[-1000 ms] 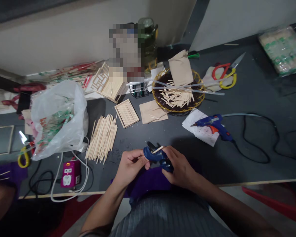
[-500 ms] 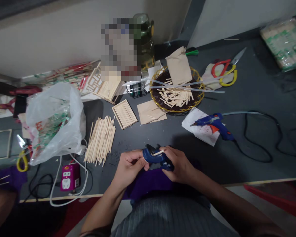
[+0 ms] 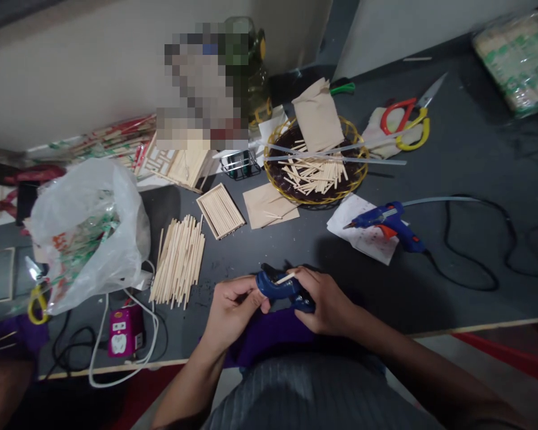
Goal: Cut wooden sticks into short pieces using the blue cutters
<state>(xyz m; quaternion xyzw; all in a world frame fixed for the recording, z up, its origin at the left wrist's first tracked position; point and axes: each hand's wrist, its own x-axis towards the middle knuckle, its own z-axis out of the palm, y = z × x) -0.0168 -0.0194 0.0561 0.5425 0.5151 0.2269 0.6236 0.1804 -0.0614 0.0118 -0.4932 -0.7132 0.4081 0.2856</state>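
Observation:
At the near edge of the dark table (image 3: 452, 161), my right hand (image 3: 325, 298) is wrapped round a blue hand cutter (image 3: 280, 288). A short wooden stick (image 3: 286, 278) pokes out of the cutter's jaws. My left hand (image 3: 231, 304) is curled, its fingertips pinched at the cutter's left end; what they pinch is hidden. A purple cloth (image 3: 269, 334) lies under both hands.
A pile of long sticks (image 3: 179, 260) and a small stick panel (image 3: 220, 210) lie to the left, beside a plastic bag (image 3: 87, 233). Behind are a wicker basket (image 3: 314, 164) of cut sticks, a blue glue gun (image 3: 385, 222) on paper, scissors (image 3: 406, 122), cables and a power strip (image 3: 125, 328).
The hands and the cutter keep their hold. Everything in view has slid a little to the left and down as the camera turned.

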